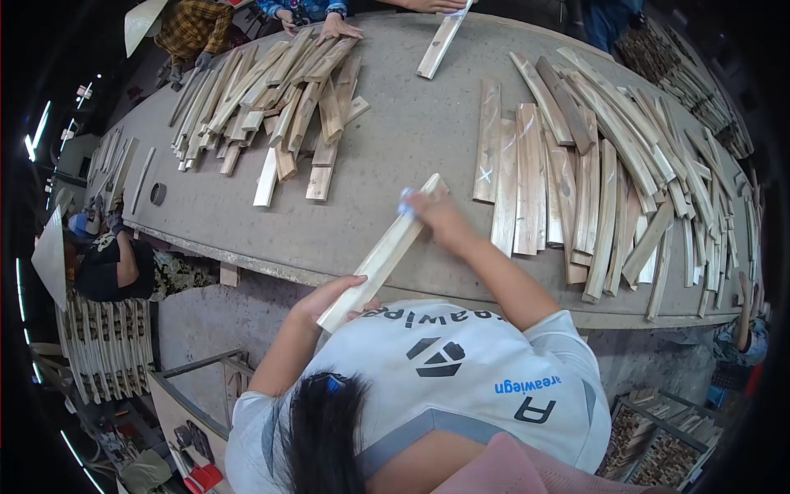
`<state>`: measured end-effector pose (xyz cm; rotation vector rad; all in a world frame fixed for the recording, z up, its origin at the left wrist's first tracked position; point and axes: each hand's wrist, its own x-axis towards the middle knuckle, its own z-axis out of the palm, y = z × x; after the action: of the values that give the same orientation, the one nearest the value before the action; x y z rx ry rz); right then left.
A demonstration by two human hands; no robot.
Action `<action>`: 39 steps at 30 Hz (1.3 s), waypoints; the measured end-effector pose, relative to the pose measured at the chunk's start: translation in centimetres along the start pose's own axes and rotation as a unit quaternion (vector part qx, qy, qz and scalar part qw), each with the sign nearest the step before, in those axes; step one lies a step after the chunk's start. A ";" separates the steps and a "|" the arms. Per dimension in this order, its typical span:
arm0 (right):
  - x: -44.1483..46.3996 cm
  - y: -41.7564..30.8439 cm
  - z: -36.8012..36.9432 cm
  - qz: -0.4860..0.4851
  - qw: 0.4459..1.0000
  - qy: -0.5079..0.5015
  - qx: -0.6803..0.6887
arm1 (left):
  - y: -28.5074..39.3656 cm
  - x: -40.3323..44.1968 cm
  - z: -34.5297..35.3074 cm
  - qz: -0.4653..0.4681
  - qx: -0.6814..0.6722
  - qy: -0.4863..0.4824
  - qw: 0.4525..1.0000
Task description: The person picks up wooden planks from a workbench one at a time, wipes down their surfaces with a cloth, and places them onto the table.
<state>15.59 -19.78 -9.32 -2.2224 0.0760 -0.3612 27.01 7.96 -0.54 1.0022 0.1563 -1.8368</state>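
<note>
A pale wooden strip slants up from my body over the near edge of the table, its far end toward the table's middle. My left hand grips its near end, thumb on top and fingers partly hidden beneath. Bent over the strip's far part is my right hand, smeared by motion. It holds a small white-and-blue piece against the wood; blur hides what kind of thing this is.
On the table, a heap of wooden strips lies at left and a larger pile at right, one marked with a white X. Across from me, a person's hand touches the left heap; another hand holds a strip.
</note>
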 end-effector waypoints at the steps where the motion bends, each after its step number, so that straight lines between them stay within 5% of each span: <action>1: 0.0 0.1 -0.2 -0.002 1.000 -0.002 -0.003 | 0.0 0.0 0.1 0.003 -0.001 -0.003 1.000; 3: 0.6 -0.6 -0.3 0.223 0.973 0.008 0.051 | 0.4 0.0 0.3 -0.008 -0.065 -0.079 0.995; 4: -0.7 -0.2 2.2 -0.062 0.983 0.037 -0.168 | 0.4 0.0 0.4 -0.009 -0.094 -0.081 0.992; 7: -2.1 -4.9 2.5 -0.190 0.975 -0.115 0.002 | 0.0 0.3 -0.1 -0.016 -0.148 -0.121 0.981; 9: -1.3 -0.5 1.7 -0.164 0.978 -0.116 -0.052 | -0.1 0.3 0.1 -0.020 -0.156 -0.111 0.981; 11: -0.2 4.3 0.9 0.076 0.983 0.072 -0.153 | -0.3 0.3 0.4 0.005 -0.148 -0.120 0.982; 12: 0.0 3.4 0.3 0.087 0.985 0.050 -0.143 | -0.5 0.4 0.4 0.007 -0.149 -0.123 0.981; 13: -0.1 1.5 0.5 0.086 0.984 0.051 -0.146 | -0.7 0.4 0.3 0.010 -0.097 -0.073 0.993; 15: -1.4 -3.4 1.7 -0.125 0.982 -0.084 -0.117 | -0.9 0.3 0.2 0.003 -0.043 -0.024 0.999; 17: -1.8 -4.1 0.8 -0.153 0.981 -0.101 -0.065 | -0.7 0.3 0.5 -0.006 0.191 0.130 0.973; 21: -1.6 2.0 -1.2 0.004 0.983 0.067 -0.172 | -0.1 0.4 1.6 0.040 0.341 0.096 0.934; 23: -1.4 -0.6 -0.5 0.163 0.981 -0.041 0.098 | -0.5 0.3 2.2 0.045 0.342 0.123 0.931; 25: -3.3 -3.8 1.3 -0.191 0.975 -0.037 -0.111 | -0.5 0.0 2.8 0.039 0.344 0.132 0.929; 28: -3.3 -1.8 0.1 -0.206 0.977 -0.016 -0.055 | -0.8 0.0 3.6 0.030 0.300 0.165 0.939; 30: -2.6 2.5 -1.5 0.068 0.993 0.073 -0.063 | -1.6 0.2 2.8 -0.032 0.150 0.195 0.969; 31: -2.7 2.5 -1.0 0.077 0.991 0.088 -0.072 | -1.4 -0.3 5.1 0.003 0.171 0.177 0.969; 33: -2.3 0.7 1.2 -0.091 0.979 0.067 -0.171 | -2.0 -1.9 9.9 0.071 0.086 0.183 0.977; 34: -2.7 -0.1 1.8 -0.092 0.978 0.074 -0.172 | -2.1 -2.1 10.6 0.073 0.066 0.178 0.979; 37: -3.1 -1.4 1.3 -0.226 0.971 -0.020 -0.072 | -2.1 0.1 5.7 0.044 0.131 0.163 0.977; 39: -2.1 2.6 -0.2 0.049 0.999 0.016 0.016 | -2.0 -0.2 5.7 0.046 0.086 0.104 0.990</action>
<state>13.70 -21.19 -11.69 -2.1727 0.1948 -0.3428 22.22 6.13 2.67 1.3012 0.0780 -1.6804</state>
